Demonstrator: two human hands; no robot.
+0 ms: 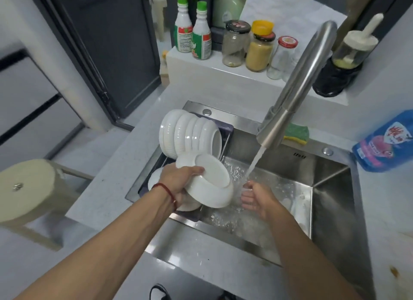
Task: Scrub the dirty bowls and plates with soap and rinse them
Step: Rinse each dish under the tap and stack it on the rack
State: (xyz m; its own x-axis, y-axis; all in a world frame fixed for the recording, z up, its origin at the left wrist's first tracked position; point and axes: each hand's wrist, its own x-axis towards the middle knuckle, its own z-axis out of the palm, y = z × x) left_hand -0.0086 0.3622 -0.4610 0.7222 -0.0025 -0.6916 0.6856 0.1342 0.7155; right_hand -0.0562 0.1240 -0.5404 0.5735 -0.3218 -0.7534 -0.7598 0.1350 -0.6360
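The left hand (178,179) grips a white bowl (207,183), bottom up and tilted, over the left edge of the steel sink (330,187). The right hand (257,199) is open, fingers relaxed under the water running from the faucet (297,85). A row of white ribbed bowls (190,134) stands on edge in a dark rack (225,129) at the sink's far left corner. A green sponge (297,134) lies on the far rim. Jars (259,46) and bottles (192,33) stand on the white ledge (201,69) behind; a blue pouch (386,140) lies on the right counter (388,210).
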